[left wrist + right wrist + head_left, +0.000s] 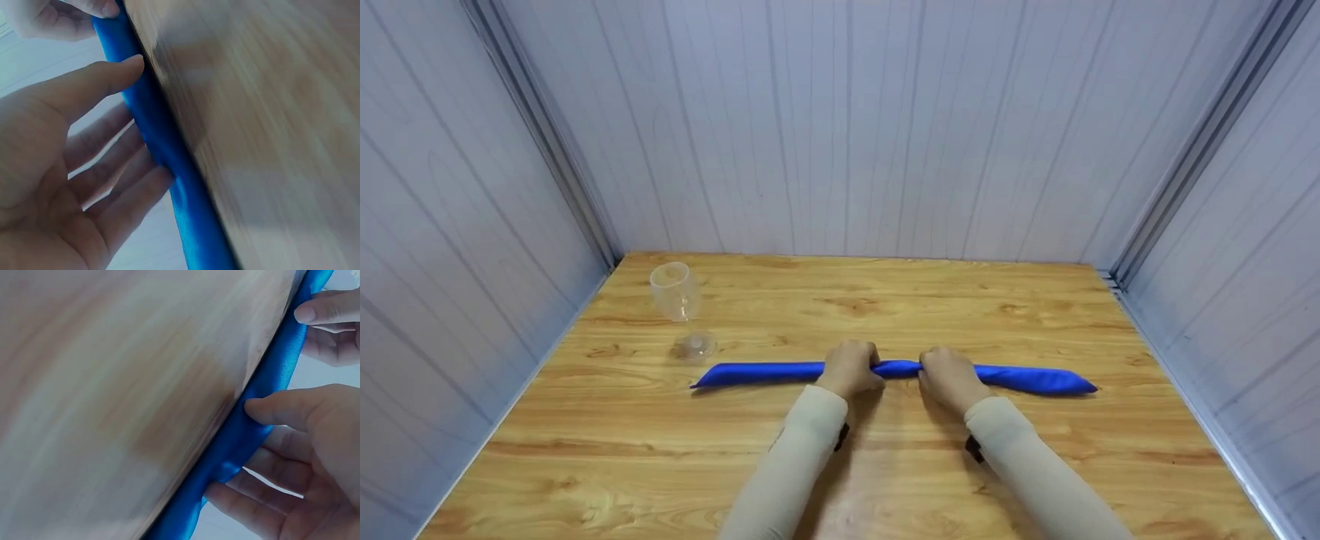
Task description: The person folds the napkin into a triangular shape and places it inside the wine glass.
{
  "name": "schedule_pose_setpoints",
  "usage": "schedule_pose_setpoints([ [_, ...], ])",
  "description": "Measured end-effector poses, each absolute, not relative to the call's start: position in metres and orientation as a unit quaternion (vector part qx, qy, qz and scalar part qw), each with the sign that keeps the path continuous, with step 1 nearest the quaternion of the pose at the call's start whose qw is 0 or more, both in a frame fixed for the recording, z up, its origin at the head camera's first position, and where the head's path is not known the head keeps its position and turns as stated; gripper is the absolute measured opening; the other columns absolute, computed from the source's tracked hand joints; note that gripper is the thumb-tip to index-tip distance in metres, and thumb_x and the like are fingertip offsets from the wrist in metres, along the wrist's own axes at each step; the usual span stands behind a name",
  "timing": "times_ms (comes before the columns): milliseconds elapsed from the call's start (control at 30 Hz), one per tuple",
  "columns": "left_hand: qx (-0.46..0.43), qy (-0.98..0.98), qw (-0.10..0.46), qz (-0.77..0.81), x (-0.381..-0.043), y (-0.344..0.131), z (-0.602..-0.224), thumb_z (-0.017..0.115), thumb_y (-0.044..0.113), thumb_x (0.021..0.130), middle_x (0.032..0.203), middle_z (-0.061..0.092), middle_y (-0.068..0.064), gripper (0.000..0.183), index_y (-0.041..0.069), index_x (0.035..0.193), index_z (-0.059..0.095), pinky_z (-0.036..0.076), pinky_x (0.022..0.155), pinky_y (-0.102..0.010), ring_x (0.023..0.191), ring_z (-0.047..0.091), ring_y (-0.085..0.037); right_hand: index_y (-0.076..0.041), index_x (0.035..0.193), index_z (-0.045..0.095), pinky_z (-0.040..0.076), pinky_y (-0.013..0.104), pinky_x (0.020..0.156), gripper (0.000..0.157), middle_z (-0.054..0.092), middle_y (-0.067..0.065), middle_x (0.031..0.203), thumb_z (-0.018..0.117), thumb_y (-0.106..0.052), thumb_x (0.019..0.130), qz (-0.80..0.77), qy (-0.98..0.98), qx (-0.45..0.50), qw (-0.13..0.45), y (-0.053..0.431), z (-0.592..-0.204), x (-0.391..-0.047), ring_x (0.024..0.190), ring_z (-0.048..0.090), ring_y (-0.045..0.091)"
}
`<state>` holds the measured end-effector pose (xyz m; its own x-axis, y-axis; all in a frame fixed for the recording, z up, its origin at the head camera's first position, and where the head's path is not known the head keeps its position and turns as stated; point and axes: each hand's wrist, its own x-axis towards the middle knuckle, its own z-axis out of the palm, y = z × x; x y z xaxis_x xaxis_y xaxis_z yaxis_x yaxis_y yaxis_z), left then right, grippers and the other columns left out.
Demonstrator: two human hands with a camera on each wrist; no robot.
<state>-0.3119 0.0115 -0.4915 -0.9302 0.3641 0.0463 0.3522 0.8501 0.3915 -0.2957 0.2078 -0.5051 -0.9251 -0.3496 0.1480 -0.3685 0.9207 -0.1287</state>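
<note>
A shiny blue cloth [772, 372], rolled or folded into a long narrow strip with pointed ends, lies crosswise on the wooden table. My left hand [851, 369] grips it left of its middle, the thumb on the near side and the fingers reaching to the far side. Just to the right, my right hand [951, 379] pinches the same strip in a like way. A short stretch of cloth shows between the hands. In the left wrist view the thumb presses the blue cloth [163, 135]; the right wrist view has the right thumb on the blue cloth [242, 433].
A clear stemmed glass [675, 294] stands upright at the back left of the wooden table [855, 300], beyond the strip's left end. Pale panelled walls [840, 135] rise behind the table and along both sides.
</note>
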Motion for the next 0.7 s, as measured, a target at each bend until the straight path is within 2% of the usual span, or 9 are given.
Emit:
schedule_pose_setpoints([
  [233,0.156,0.979,0.004,0.134,-0.313,0.023,-0.497,0.088,0.04,0.076,0.091,0.065,-0.002,0.037,0.014,0.098,0.073,0.052,0.077,-0.042,0.09,0.063,-0.027,0.001,0.085,0.066,0.055,0.049,0.064,0.011,0.064,0.014,0.08,0.069,-0.009,0.091,0.071,-0.974,0.195,0.089,0.211,-0.51,-0.295,0.075,0.065,0.034],
  [433,0.131,0.984,0.024,0.118,-0.317,0.027,-0.497,0.085,0.044,0.078,0.092,0.063,0.0,0.035,0.018,0.098,0.073,0.05,0.073,-0.042,0.089,0.062,-0.027,-0.001,0.087,0.066,0.055,0.049,0.067,0.013,0.064,0.013,0.082,0.071,-0.012,0.092,0.083,-0.975,0.189,0.08,0.212,-0.509,-0.296,0.076,0.065,0.033],
  [700,0.136,0.987,0.009,0.084,-0.316,0.032,-0.499,0.081,0.046,0.082,0.092,0.062,-0.001,0.034,0.018,0.098,0.072,0.05,0.07,-0.043,0.089,0.063,-0.028,-0.004,0.089,0.068,0.054,0.049,0.068,0.015,0.066,0.011,0.084,0.072,-0.017,0.092,0.083,-0.979,0.167,0.075,0.212,-0.51,-0.297,0.079,0.065,0.033],
])
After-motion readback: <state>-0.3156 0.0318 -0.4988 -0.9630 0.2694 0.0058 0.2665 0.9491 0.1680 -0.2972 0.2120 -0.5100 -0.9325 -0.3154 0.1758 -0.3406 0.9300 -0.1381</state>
